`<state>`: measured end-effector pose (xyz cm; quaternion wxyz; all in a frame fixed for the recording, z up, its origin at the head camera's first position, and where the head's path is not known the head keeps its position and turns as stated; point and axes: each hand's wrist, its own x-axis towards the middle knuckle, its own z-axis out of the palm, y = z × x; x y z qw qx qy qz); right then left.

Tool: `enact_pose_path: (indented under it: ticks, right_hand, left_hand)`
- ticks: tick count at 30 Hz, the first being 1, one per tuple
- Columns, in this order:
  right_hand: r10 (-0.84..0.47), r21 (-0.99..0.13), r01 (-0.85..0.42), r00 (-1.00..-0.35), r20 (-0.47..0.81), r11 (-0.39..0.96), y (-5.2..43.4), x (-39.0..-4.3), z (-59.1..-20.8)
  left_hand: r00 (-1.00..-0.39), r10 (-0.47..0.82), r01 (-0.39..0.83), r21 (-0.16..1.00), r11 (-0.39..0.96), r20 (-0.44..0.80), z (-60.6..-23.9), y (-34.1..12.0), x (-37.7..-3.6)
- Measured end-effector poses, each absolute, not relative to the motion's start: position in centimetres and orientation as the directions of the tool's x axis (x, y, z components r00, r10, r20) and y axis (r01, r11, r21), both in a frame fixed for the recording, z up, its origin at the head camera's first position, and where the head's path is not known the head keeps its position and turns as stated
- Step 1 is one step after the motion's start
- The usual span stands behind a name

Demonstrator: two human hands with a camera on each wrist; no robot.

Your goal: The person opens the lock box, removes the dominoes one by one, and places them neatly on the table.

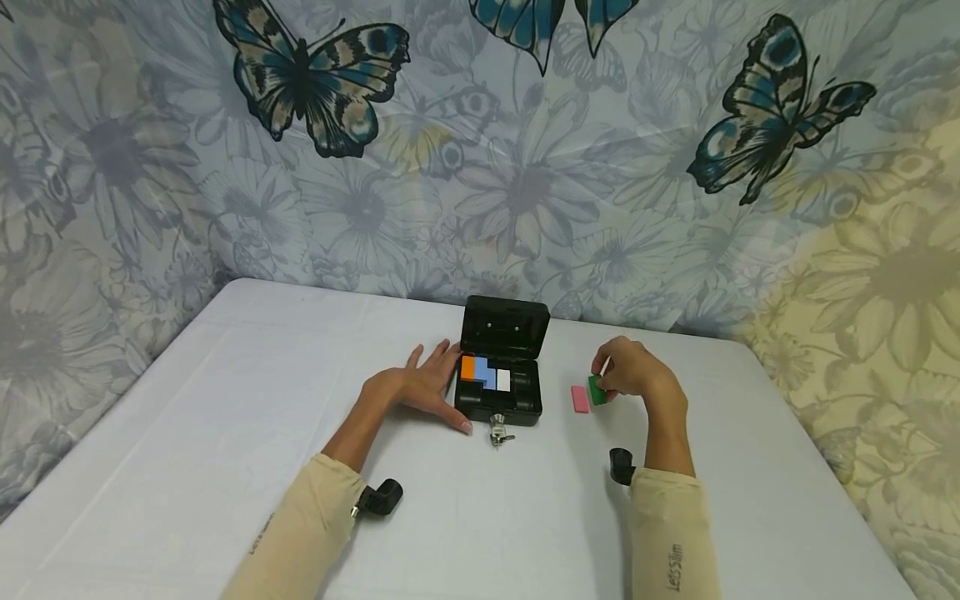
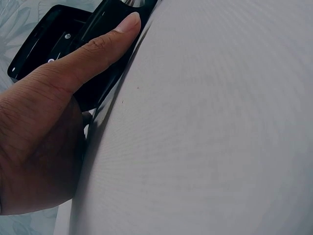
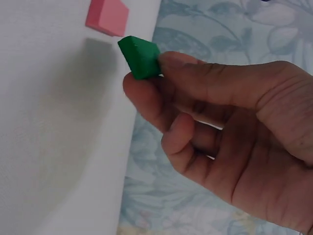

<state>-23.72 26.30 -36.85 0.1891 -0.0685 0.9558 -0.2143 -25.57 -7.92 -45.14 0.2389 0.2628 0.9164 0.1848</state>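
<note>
A black cash box (image 1: 528, 392) with its lid (image 1: 504, 327) raised stands near the table's far side. Inside lie an orange block (image 1: 467, 367), a light blue stepped block (image 1: 486, 374) and a white block (image 1: 503, 381). My left hand (image 1: 423, 386), fingers spread, rests along the box's left side; the left wrist view shows its thumb (image 2: 98, 54) near the front corner. To the box's right, my right hand (image 1: 633, 368) pinches a green block (image 3: 140, 56) between thumb and fingers, above the table. Just left of it a pink block (image 1: 580, 399) lies on the cloth.
A key lock with keys (image 1: 498, 431) sticks out at the front of the box. White cloth (image 1: 480, 517) covers the table. Behind it hangs a butterfly-patterned backdrop (image 1: 525, 192). Each forearm carries a black wrist camera (image 1: 382, 497).
</note>
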Motion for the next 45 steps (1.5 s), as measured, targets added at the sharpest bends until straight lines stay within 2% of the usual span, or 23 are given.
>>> enact_pose_path:
  ticks: [18, 32, 45]
  right_hand:
    - [-0.044, -0.296, 0.086, -0.912, -0.408, 0.951, 25.8, -23.9, -38.4]
    - [-0.115, -0.324, 0.032, -0.899, -0.423, 0.946, 25.8, -24.4, -38.7]
    - [-0.129, -0.32, 0.016, -0.895, -0.426, 0.947, 25.5, -24.4, -38.5]
  left_hand:
    - [-0.752, 0.566, 0.388, 0.466, 0.795, -0.339, -45.1, -7.8, -25.6]
    - [-0.75, 0.57, 0.393, 0.467, 0.792, -0.335, -45.1, -7.8, -25.5]
    - [-0.753, 0.564, 0.388, 0.463, 0.797, -0.34, -45.1, -7.7, -25.5]
